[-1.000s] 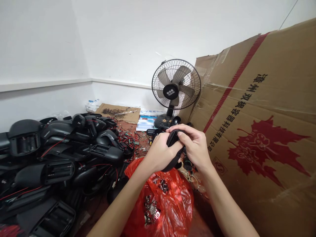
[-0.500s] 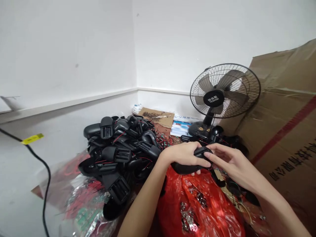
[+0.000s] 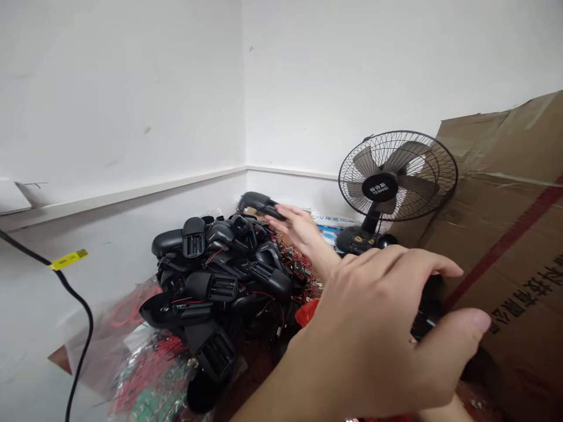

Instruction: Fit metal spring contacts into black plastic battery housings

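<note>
My right hand (image 3: 301, 231) reaches across to the far left and grips a black plastic housing (image 3: 255, 202). It holds the housing at its near end, just above the back of a heap of similar black housings (image 3: 222, 287), some with battery slots and red wires. Close to the camera, my left hand (image 3: 378, 328) extends to the right, back upward, thumb and fingers spread. No object shows in it. Black parts (image 3: 426, 308) lie beyond its thumb gap. The left hand hides most of the right forearm and nearly all of the red plastic bag (image 3: 307, 312).
A black fan (image 3: 380, 187) stands at the back, beside a large cardboard box (image 3: 510, 234) on the right. Clear bags of red wires and green boards (image 3: 153, 375) lie at front left. A black cable (image 3: 88, 328) hangs at left. Loose wired components (image 3: 303, 266) lie behind the heap.
The hands have come apart. My right hand has carried the black housing left to the heap, crossing my left arm. My left hand has let go of it and moved right, nearer the camera.
</note>
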{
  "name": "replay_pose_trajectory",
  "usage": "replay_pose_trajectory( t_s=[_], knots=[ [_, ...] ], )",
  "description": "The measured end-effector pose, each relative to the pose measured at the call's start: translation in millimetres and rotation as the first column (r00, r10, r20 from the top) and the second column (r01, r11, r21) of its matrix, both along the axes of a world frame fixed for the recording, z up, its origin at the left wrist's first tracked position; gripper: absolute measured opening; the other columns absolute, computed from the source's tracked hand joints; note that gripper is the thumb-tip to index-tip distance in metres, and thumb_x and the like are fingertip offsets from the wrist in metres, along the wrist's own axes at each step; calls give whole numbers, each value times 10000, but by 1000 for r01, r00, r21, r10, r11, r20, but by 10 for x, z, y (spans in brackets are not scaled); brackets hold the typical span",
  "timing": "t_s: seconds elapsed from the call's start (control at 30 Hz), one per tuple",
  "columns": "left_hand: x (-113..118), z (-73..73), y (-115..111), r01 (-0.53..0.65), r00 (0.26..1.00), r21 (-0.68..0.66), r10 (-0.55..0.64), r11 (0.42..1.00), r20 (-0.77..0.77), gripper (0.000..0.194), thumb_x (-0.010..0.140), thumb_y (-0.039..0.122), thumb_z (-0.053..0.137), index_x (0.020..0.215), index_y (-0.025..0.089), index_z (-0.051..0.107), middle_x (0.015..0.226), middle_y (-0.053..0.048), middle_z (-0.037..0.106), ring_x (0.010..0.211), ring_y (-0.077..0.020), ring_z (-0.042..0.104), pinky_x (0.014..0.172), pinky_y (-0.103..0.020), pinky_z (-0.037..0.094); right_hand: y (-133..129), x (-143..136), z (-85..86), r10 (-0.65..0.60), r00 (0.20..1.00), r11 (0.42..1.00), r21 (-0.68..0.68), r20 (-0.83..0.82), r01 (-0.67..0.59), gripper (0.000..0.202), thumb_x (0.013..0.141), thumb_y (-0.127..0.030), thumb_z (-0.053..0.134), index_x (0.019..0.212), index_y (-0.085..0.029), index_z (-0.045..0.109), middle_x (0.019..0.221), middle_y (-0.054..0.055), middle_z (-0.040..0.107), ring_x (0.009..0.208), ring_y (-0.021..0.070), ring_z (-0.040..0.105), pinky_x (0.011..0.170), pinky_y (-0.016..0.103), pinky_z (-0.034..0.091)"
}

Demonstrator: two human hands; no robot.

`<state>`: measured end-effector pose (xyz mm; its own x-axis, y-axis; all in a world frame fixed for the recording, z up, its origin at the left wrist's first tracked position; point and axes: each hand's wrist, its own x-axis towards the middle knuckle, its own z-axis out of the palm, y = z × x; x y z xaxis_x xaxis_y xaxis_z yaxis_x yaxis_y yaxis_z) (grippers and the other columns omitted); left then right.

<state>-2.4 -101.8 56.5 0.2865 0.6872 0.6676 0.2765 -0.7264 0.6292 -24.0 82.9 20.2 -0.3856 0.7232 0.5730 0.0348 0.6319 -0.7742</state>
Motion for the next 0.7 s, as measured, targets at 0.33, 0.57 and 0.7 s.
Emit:
replay_pose_trajectory(
  t_s=[0.33,0.57,0.7],
  knots=[
    [-27,12,-80,-41,998,-22,42,999,51,194,939,340,665,1117,266,686,1121,19,756,1080,-202,681,1062,-335,488,134,-1109,-63,-162,903,976,197,398,88,377,920,-205,700,1293,-153,683,1328,156,689,1272,309,590,1104,474,430],
    [-5,-6,-61,-21,998,-11,22,1000,59,177,948,326,659,1102,244,686,1120,5,762,1039,-216,686,1033,-350,506,130,-1120,-209,-309,751,881,474,583,-5,289,962,-237,602,1201,-111,704,1224,190,689,1323,377,436,1120,545,301],
    [-18,-25,-41,-20,999,-5,20,1000,29,163,968,330,639,1097,238,677,1107,-4,758,1019,-217,684,1008,-351,512,39,-1068,-218,-372,699,830,556,610,-44,274,955,-173,569,1180,-101,710,1310,209,626,1323,361,426,1119,518,312]
  ],
)
